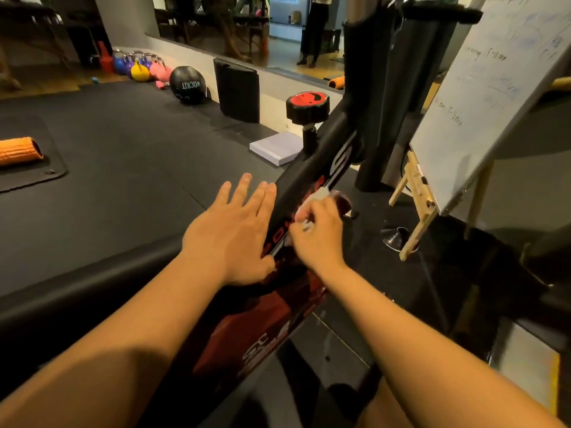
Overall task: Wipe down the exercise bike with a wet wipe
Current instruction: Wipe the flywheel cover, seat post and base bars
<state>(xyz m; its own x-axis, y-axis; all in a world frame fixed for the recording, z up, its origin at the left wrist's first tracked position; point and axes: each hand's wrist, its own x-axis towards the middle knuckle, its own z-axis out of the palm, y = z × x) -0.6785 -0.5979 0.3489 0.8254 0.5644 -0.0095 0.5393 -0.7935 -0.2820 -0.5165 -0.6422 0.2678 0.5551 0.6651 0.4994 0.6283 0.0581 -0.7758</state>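
The exercise bike's black and red frame (312,177) slopes from the lower middle up to the right, with a black knob with a red top (307,105) standing on it. My right hand (321,236) grips a white wet wipe (309,205) and presses it on the frame's right side. Against the frame's left side rests my left hand (230,236), its fingers straight and spread, holding nothing.
A whiteboard on a wooden easel (482,97) stands close on the right. A white block (276,148) lies on the black floor mat beside the bike. A medicine ball (187,84), several kettlebells (140,69) and an orange foam roller (20,151) lie to the left.
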